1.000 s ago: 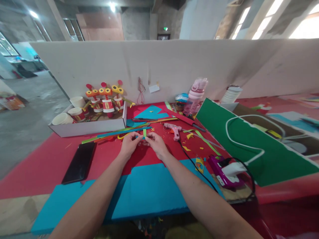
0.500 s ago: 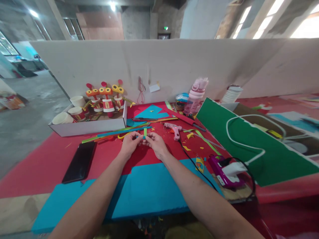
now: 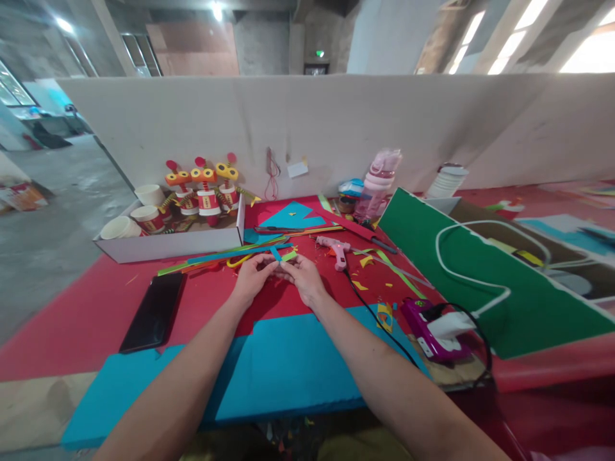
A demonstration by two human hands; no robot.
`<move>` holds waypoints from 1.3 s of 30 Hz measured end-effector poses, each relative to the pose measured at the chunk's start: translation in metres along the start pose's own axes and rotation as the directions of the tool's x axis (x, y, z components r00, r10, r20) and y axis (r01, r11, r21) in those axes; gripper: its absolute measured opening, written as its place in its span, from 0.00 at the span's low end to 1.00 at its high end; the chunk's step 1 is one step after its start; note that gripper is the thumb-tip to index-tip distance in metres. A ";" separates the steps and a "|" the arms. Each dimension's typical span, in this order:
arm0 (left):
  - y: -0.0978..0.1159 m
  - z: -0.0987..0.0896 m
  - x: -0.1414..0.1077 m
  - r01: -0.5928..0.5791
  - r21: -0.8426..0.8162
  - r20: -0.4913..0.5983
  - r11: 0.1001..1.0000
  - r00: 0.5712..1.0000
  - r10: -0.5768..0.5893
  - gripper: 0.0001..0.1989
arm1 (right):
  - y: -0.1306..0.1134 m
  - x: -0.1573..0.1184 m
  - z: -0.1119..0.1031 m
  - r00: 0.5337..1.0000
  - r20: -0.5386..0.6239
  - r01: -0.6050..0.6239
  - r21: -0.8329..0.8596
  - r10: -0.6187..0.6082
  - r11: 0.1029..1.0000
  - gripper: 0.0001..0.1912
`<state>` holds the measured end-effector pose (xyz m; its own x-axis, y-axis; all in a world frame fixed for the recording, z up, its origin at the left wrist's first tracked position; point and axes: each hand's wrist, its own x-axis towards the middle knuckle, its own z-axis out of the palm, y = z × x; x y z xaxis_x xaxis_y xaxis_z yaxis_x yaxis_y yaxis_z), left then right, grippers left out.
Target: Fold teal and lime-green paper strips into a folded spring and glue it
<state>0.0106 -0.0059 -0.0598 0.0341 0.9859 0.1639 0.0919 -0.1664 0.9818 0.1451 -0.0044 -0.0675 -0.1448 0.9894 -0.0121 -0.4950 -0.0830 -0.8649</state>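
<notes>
Fingertips of my left hand (image 3: 252,278) and my right hand (image 3: 303,276) meet in front of me, pinching two paper strips between them. The blue paper strip (image 3: 275,253) points up and away, while the green paper strip (image 3: 289,255) lies toward my right fingers. They join at my fingertips, where the crossing is partly covered. Just beyond my hands lie several long coloured paper strips (image 3: 216,257) and a yellow-handled tool (image 3: 237,261). A pink glue gun (image 3: 337,251) rests to the right of my right hand.
Left of my arms lies a black phone (image 3: 152,314). Behind it, a white box (image 3: 192,244) holds paper cups and paper-cup figures (image 3: 207,200). On the right are a purple power strip (image 3: 435,339), a leaning green board (image 3: 461,282) and a pink bottle (image 3: 377,186). Blue sheets (image 3: 288,365) cover the front edge.
The green strip stood upright between my fingertips before and now lies over to the right. The blue strip now shows pointing up. My hands have stayed in nearly the same place.
</notes>
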 end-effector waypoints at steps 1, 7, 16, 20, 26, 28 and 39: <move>-0.001 0.000 0.000 -0.012 0.017 -0.002 1.000 1.000 0.012 0.14 | 0.000 -0.001 0.000 1.000 0.005 -0.002 -0.009 0.002 1.000 0.17; -0.002 -0.002 0.001 -0.059 0.064 -0.050 0.996 0.997 0.062 0.11 | 0.002 -0.002 0.000 1.000 0.030 0.000 -0.041 0.001 0.999 0.18; -0.004 -0.004 0.001 -0.059 0.101 -0.059 0.993 0.996 0.066 0.10 | -0.002 -0.002 -0.003 1.000 0.009 0.019 -0.064 -0.018 0.998 0.16; 0.000 -0.001 0.000 -0.004 -0.012 -0.011 1.000 1.000 0.004 0.12 | -0.002 -0.002 -0.002 1.000 0.002 0.012 -0.071 -0.012 0.997 0.16; 0.003 0.000 -0.001 0.053 -0.121 0.041 0.991 0.998 -0.048 0.14 | 0.000 -0.002 -0.002 1.000 0.012 0.022 -0.058 -0.022 0.998 0.16; 0.002 0.000 0.000 0.041 -0.110 0.016 0.993 0.999 -0.039 0.13 | 0.000 -0.002 -0.001 1.000 0.016 0.014 -0.052 -0.014 0.999 0.16; -0.001 0.000 0.001 0.036 -0.126 0.021 0.991 0.999 -0.033 0.12 | -0.002 -0.003 0.001 1.000 -0.002 0.029 -0.047 -0.030 0.998 0.17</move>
<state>0.0102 -0.0047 -0.0604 0.0524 0.9902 0.1291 -0.0327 -0.1275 0.9913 0.1457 -0.0074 -0.0656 -0.1283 0.9917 0.0124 -0.4586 -0.0483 -0.8873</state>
